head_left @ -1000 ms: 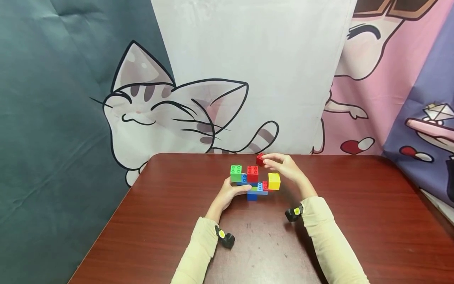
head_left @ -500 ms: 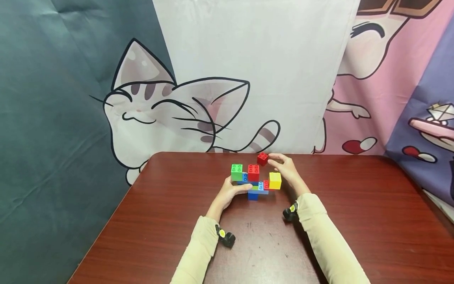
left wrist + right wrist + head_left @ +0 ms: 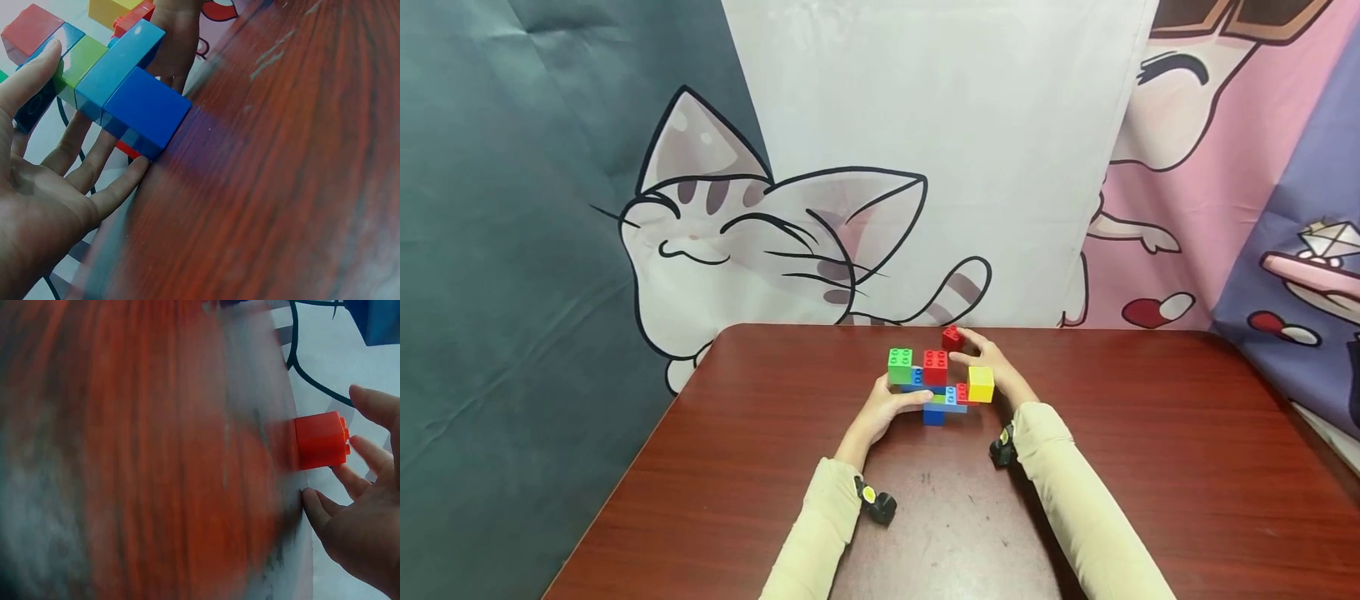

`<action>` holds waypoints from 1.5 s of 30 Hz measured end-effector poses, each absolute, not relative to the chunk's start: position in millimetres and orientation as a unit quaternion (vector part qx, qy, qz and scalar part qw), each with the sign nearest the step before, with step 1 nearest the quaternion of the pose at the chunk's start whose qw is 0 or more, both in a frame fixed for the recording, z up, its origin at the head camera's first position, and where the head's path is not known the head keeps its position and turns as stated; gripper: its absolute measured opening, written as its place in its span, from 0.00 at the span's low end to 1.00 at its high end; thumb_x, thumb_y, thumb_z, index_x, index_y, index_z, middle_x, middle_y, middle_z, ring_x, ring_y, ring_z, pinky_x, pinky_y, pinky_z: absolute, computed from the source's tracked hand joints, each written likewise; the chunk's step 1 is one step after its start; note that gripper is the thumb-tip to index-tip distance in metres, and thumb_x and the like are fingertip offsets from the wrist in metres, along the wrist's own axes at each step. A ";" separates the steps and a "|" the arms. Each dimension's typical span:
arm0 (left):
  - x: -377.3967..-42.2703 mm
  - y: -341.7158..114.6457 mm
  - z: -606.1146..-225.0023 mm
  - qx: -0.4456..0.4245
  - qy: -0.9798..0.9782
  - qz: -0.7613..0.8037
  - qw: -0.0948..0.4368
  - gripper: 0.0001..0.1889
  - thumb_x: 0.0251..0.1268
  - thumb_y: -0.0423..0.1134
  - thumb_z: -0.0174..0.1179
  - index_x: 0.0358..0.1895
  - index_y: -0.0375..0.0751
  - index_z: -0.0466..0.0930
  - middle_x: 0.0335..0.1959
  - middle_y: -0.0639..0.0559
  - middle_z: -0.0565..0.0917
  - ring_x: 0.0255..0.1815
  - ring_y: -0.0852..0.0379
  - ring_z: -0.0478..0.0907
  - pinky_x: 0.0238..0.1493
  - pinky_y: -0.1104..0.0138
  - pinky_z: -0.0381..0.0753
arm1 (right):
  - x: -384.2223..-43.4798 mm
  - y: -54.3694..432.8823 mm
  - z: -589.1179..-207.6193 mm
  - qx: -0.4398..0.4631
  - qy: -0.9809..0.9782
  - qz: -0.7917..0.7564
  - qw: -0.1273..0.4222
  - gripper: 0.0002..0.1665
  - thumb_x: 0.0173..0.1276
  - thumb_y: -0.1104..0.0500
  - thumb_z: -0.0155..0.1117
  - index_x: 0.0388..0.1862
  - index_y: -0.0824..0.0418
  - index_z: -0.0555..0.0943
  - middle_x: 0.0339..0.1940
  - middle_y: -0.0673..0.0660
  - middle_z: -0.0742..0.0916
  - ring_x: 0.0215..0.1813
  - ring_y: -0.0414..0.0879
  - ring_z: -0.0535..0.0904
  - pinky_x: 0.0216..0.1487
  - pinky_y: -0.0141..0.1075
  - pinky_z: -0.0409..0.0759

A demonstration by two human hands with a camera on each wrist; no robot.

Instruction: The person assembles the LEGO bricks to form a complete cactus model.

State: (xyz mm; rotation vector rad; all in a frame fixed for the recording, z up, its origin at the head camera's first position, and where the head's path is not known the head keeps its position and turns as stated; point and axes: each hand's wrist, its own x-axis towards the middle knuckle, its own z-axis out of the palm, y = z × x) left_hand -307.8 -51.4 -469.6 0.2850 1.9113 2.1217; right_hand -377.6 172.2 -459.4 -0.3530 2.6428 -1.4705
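My left hand (image 3: pixel 883 408) grips a stack of toy building bricks from its left side, thumb across the front. The stack has a green brick (image 3: pixel 900 367) and a red brick (image 3: pixel 935 367) on top, a yellow brick (image 3: pixel 981 384) at the right, and a dark blue brick (image 3: pixel 147 112) at the bottom. A loose red brick (image 3: pixel 952 338) stands near the table's far edge, behind the stack. My right hand (image 3: pixel 992 364) is beside this brick, fingers spread. In the right wrist view the thumb is apart from the loose brick (image 3: pixel 320 440), while the fingers reach past its studded side.
The brown wooden table (image 3: pixel 760 467) has its far edge just beyond the loose brick. A cloth backdrop (image 3: pixel 1000 150) printed with cartoon figures hangs behind it. Each wrist wears a small black camera, such as the left wrist camera (image 3: pixel 878 506).
My right hand has drawn back slightly from the loose red brick, then moved left and around it, fingers reaching behind. The left hand and the stack have stayed in place.
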 end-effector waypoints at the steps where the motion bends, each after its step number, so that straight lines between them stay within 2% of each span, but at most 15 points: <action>1: -307.8 -51.1 -469.6 0.096 0.658 0.734 0.137 0.27 0.59 0.35 0.67 0.61 0.37 0.71 0.51 0.43 0.85 0.42 0.60 0.85 0.56 0.58 0.83 | -376.5 172.1 -458.8 -0.112 0.866 -0.485 0.045 0.38 0.72 0.56 0.58 0.75 0.65 0.58 0.73 0.72 0.66 0.72 0.68 0.61 0.73 0.60 0.61; 6: -308.3 -50.9 -469.4 0.095 0.662 0.731 0.135 0.27 0.59 0.35 0.67 0.62 0.38 0.70 0.52 0.42 0.84 0.43 0.60 0.84 0.55 0.59 0.83 | -376.6 173.2 -460.0 -0.092 0.857 -0.507 0.015 0.33 0.71 0.58 0.59 0.71 0.68 0.64 0.68 0.74 0.71 0.68 0.68 0.68 0.71 0.57 0.67; 9: -308.2 -51.2 -469.4 0.095 0.663 0.730 0.134 0.28 0.58 0.36 0.68 0.62 0.38 0.70 0.53 0.41 0.84 0.43 0.60 0.84 0.55 0.59 0.83 | -379.7 175.9 -461.4 -0.099 0.856 -0.508 0.020 0.36 0.71 0.59 0.60 0.73 0.67 0.61 0.73 0.72 0.66 0.73 0.67 0.62 0.74 0.59 0.61; 14: -307.7 -51.4 -469.9 0.098 0.658 0.734 0.138 0.28 0.59 0.35 0.68 0.62 0.38 0.70 0.51 0.43 0.85 0.43 0.60 0.85 0.55 0.58 0.83 | -378.3 174.5 -457.2 -0.121 0.857 -0.497 0.065 0.46 0.69 0.59 0.60 0.79 0.63 0.48 0.79 0.69 0.54 0.79 0.67 0.49 0.77 0.61 0.50; 19: -307.5 -51.8 -469.6 0.101 0.658 0.734 0.138 0.27 0.59 0.36 0.67 0.61 0.38 0.70 0.51 0.43 0.85 0.43 0.60 0.85 0.56 0.58 0.83 | -376.0 170.4 -456.5 -0.123 0.857 -0.500 0.027 0.44 0.68 0.61 0.62 0.77 0.67 0.52 0.73 0.72 0.66 0.75 0.68 0.59 0.75 0.59 0.58; 22: -307.1 -52.1 -469.8 0.101 0.657 0.735 0.135 0.27 0.59 0.36 0.68 0.61 0.37 0.70 0.50 0.43 0.85 0.42 0.60 0.85 0.55 0.58 0.83 | -374.6 170.8 -457.1 -0.135 0.858 -0.495 0.026 0.43 0.68 0.62 0.61 0.76 0.68 0.54 0.73 0.73 0.65 0.75 0.68 0.59 0.75 0.60 0.58; 26: -306.9 -51.6 -470.3 0.098 0.655 0.737 0.135 0.27 0.58 0.34 0.68 0.61 0.37 0.71 0.50 0.43 0.85 0.42 0.60 0.84 0.55 0.58 0.83 | -372.8 171.9 -458.0 -0.169 0.858 -0.482 0.058 0.42 0.68 0.61 0.59 0.76 0.68 0.53 0.76 0.72 0.60 0.76 0.69 0.55 0.74 0.63 0.55; 32: -307.9 -49.9 -472.9 0.103 0.656 0.735 0.137 0.28 0.59 0.36 0.68 0.62 0.37 0.70 0.53 0.41 0.84 0.43 0.59 0.85 0.55 0.58 0.83 | -372.0 172.1 -460.5 -0.162 0.851 -0.498 0.046 0.38 0.67 0.64 0.60 0.72 0.73 0.59 0.67 0.77 0.71 0.67 0.71 0.68 0.69 0.61 0.67; 35: -307.7 -49.4 -473.7 0.102 0.657 0.735 0.137 0.28 0.59 0.35 0.68 0.62 0.36 0.70 0.53 0.40 0.83 0.43 0.59 0.85 0.55 0.59 0.83 | -371.5 172.5 -463.9 -0.158 0.849 -0.503 0.035 0.34 0.67 0.67 0.60 0.70 0.76 0.62 0.64 0.78 0.74 0.64 0.72 0.72 0.67 0.59 0.69; 38: -307.7 -49.4 -473.5 0.100 0.656 0.735 0.135 0.27 0.59 0.33 0.67 0.61 0.36 0.70 0.53 0.40 0.84 0.43 0.60 0.85 0.54 0.59 0.83 | -371.2 173.3 -466.2 -0.165 0.850 -0.498 0.039 0.34 0.67 0.65 0.61 0.70 0.75 0.63 0.65 0.77 0.73 0.64 0.71 0.71 0.68 0.59 0.69; 42: -307.8 -49.9 -473.0 0.100 0.655 0.737 0.133 0.26 0.59 0.32 0.66 0.61 0.36 0.70 0.52 0.40 0.84 0.42 0.60 0.85 0.55 0.57 0.83 | -372.5 173.7 -467.0 -0.205 0.856 -0.474 0.041 0.39 0.66 0.61 0.63 0.73 0.68 0.61 0.71 0.74 0.69 0.70 0.69 0.65 0.71 0.61 0.63; 45: -308.1 -50.0 -473.2 0.100 0.657 0.736 0.132 0.26 0.59 0.33 0.66 0.62 0.36 0.70 0.52 0.41 0.84 0.43 0.60 0.85 0.55 0.57 0.83 | -374.5 172.2 -469.1 -0.229 0.853 -0.468 0.028 0.36 0.65 0.61 0.64 0.70 0.67 0.66 0.68 0.73 0.72 0.67 0.68 0.69 0.70 0.61 0.66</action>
